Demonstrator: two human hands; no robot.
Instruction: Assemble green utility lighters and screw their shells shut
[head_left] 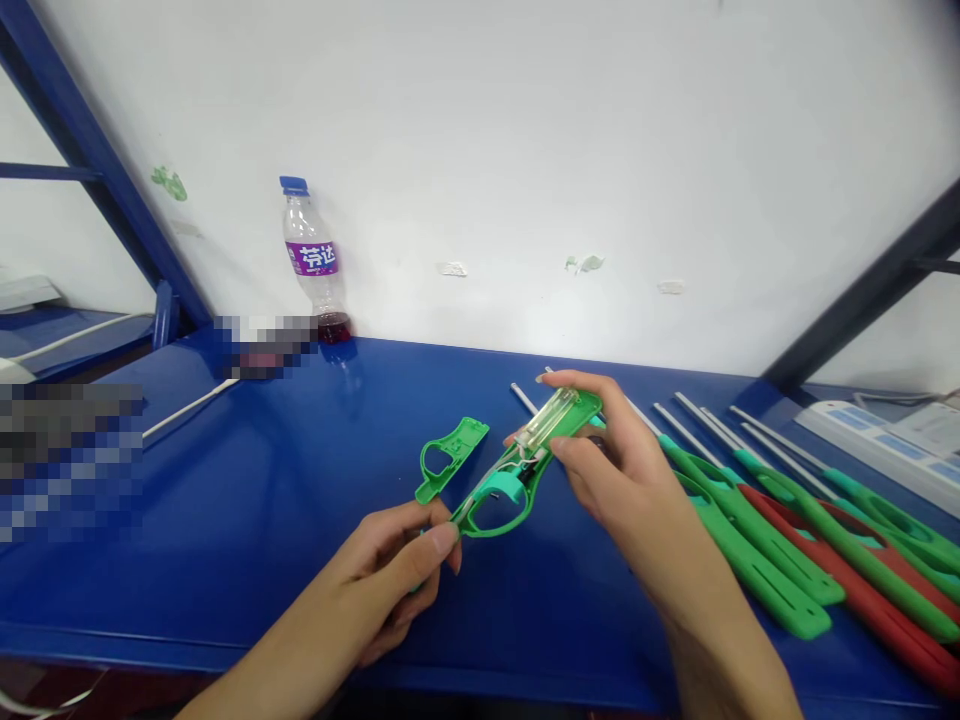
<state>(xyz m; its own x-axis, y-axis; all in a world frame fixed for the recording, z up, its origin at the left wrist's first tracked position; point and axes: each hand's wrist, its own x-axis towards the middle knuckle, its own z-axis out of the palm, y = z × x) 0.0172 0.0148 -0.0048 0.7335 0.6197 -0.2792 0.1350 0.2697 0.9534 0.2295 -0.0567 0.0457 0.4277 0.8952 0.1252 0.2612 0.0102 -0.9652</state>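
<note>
An opened green gas lighter (501, 512) is held between both hands above the blue table, its inside facing up. In its handle lies a clear fuel tank (550, 418), with thin wires and a teal trigger (504, 486) beside it. My left hand (405, 570) pinches the narrow front end of the lighter. My right hand (611, 450) grips the handle end, thumb and fingers on either side of the tank. A loose green half shell (452, 457) rests on the table just beyond my left hand. The undersides of my fingers are partly hidden.
Several green and red lighters (780, 540) with metal rods lie on the right of the blue table (300, 560). A drink bottle (315, 260) stands by the wall at the back left. A white power strip (885, 450) sits at the far right.
</note>
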